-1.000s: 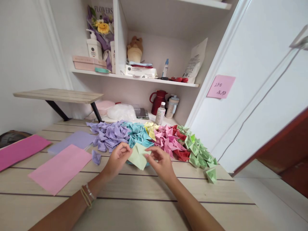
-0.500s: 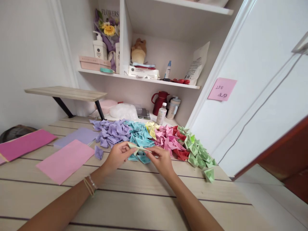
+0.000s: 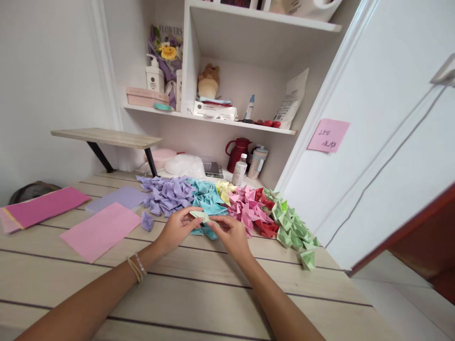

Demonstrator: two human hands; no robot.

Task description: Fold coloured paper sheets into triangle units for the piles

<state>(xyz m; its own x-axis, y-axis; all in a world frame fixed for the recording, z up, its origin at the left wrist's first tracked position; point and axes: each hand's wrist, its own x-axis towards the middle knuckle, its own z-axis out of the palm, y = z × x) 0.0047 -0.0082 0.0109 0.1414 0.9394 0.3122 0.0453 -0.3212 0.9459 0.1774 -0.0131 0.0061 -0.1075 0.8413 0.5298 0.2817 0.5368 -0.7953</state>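
Observation:
My left hand pinches the left end of a small pale green folded paper. My right hand grips the right end of the same paper, and its fingers hide part of it. Both hands are above the table, just in front of the turquoise folded papers. Purple folded papers lie to the left, with one purple piece apart from them. Pink folded papers, red ones and green folded papers spread to the right.
Flat pink sheets, a lilac sheet and magenta sheets lie on the table's left. Behind the piles stand a small bottle, a red jug and a wooden stand. A white shelf rises at the back.
The fingers of my right hand have moved left along the green paper, closer to my left hand. The camera view has shifted slightly.

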